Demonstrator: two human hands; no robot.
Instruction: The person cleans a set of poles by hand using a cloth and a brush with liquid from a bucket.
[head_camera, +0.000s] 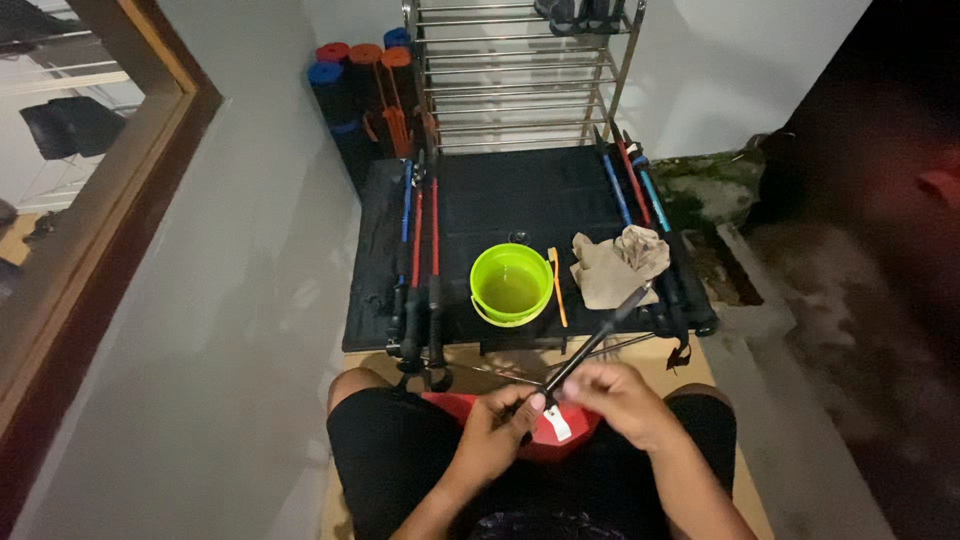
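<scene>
I have the thin black pole over my lap, its far end reaching toward the green bucket and crumpled cloth on the black mat. My left hand is closed round its near end, and my right hand pinches it just beside. It looks light, stiff and smooth, so I judge a close two-handed grip best.

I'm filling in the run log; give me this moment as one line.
left hand: grips black pole | right hand: on pole | green bucket, cloth on black mat
</scene>
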